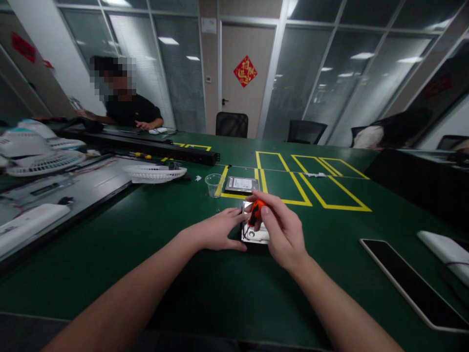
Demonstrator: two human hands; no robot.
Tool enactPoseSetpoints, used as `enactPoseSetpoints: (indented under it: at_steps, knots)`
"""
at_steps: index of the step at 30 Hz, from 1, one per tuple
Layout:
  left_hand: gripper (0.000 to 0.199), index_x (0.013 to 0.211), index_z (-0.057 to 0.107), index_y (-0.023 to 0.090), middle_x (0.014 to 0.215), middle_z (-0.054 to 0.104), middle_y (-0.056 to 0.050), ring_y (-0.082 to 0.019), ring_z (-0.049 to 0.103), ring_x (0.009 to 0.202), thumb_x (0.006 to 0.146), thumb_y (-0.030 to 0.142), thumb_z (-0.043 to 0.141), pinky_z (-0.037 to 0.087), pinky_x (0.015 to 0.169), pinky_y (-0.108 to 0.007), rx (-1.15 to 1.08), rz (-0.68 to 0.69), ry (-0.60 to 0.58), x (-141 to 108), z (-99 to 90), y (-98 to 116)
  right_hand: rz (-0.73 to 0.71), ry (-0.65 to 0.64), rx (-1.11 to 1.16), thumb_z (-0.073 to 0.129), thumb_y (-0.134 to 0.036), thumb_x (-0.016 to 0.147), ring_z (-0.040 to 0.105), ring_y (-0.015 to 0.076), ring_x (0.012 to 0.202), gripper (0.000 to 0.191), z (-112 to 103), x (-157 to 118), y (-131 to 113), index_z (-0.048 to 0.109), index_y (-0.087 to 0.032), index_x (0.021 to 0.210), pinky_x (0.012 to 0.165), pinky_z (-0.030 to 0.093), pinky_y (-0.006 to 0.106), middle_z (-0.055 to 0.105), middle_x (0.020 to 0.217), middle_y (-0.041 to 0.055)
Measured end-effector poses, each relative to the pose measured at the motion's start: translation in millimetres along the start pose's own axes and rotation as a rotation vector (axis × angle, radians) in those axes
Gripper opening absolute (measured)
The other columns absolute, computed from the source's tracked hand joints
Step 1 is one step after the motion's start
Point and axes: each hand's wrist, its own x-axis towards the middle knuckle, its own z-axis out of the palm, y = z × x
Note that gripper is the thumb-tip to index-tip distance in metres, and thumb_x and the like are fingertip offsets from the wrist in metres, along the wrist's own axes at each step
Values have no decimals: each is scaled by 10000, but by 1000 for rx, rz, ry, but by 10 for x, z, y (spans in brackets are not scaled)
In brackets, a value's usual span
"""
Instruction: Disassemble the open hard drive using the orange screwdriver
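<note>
An opened-looking, shiny silver hard drive [253, 236] lies on the green table in front of me. My left hand [223, 229] braces its left side, with the thumb along the near edge and the fingers at the far part. In my right hand [284, 226] is an orange and black screwdriver [257, 209], held upright over the drive. Its tip is hidden, so I cannot tell what it touches. Just beyond the hands lies a second hard drive [242, 184], label up. Left of that drive stands a clear plastic cup [215, 185].
Yellow tape rectangles [340, 207] mark the table. A phone-like dark slab [410, 278] lies at the right. White fan parts [156, 172], a metal panel [95, 188] and a long black bar [176, 151] occupy the left. Across the table sits a person [130, 110].
</note>
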Motion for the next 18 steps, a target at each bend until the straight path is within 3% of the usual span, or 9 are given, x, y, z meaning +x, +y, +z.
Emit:
enactPoseSetpoints:
  at_steps: [7,11,18]
  knots:
    - [1148,1989,515,328,2094,491,-176,-524,382,1989,1033,678,1047,359,1616,-759,-6,46,16,7,36,-54,58,37,39,794,-369,1276,945,241,1079,226,49,15,-15,862,-334,1488,806,808,343,927,1443,110]
    - [1139,1972,548,324,2062,539,-181,-523,401,1979,1021,698,1052,375,1609,-750,-9,21,17,5,50,-74,48,40,59,858,-321,1233,956,248,1101,224,63,20,-7,841,-338,1456,803,811,337,938,1362,90]
    - [1002,1871,660,312,2018,594,-174,-523,417,1966,1031,712,1034,388,1609,-729,7,52,22,8,40,-68,3,0,6,632,-358,1339,949,269,1132,330,3,-4,-4,852,-356,1584,837,820,408,931,1434,114]
